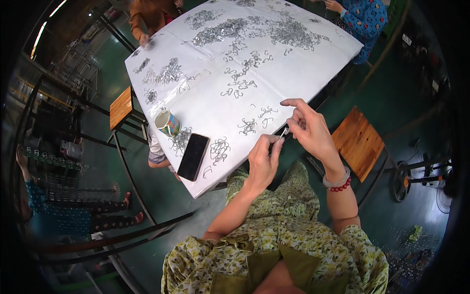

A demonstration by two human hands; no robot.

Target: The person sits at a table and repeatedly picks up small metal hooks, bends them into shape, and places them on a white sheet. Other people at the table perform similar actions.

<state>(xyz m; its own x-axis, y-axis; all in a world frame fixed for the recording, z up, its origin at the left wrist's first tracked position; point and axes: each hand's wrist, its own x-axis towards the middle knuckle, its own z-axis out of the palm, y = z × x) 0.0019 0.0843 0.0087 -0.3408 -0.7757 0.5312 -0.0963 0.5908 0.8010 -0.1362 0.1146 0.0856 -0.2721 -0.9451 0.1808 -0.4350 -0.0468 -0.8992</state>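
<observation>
In front of my lap, just off the table's near edge, my two hands meet over a small shiny bent metal hook (284, 132). My left hand (263, 164) pinches its lower end between thumb and fingers. At the upper end, my right hand (313, 133) has thumb and bent fingers closed on it, with the index finger stretched out to the left. The fingertips partly cover the hook. Closest on the table are a few loose wire hooks (267, 116) and a small heap of hooks (247, 126).
A white-covered table (289, 73) bears several piles of metal hooks (298, 34). Near its left corner are a black phone (193, 157) and a paper cup (167, 123). Wooden stools (359, 142) stand beside it. Co-workers (362, 22) are at the far sides.
</observation>
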